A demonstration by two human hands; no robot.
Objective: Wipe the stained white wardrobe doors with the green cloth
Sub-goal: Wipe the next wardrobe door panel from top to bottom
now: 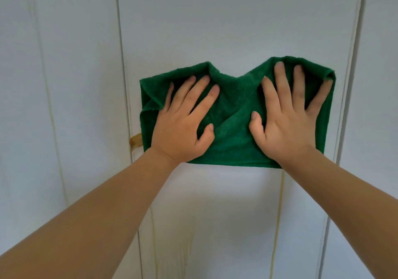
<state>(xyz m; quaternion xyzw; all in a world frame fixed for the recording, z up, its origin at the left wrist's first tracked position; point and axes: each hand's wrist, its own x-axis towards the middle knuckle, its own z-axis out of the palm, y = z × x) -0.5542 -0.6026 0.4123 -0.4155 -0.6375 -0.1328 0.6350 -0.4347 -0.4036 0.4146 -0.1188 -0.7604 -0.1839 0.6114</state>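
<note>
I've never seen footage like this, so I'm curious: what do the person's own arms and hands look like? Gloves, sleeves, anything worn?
Nothing is worn that shows. The left hand and right hand are bare, with no gloves, rings or watch in view. Both forearms are bare too, with no sleeve or cuff as far as the bottom edge of the picture. The fingernails look short and unpainted. No markings show.

Cloth (234, 115) plain dark green; doors (215, 24) white with yellowish streaks (277, 214); tan-brown smear (136, 140) at door edge.
</note>
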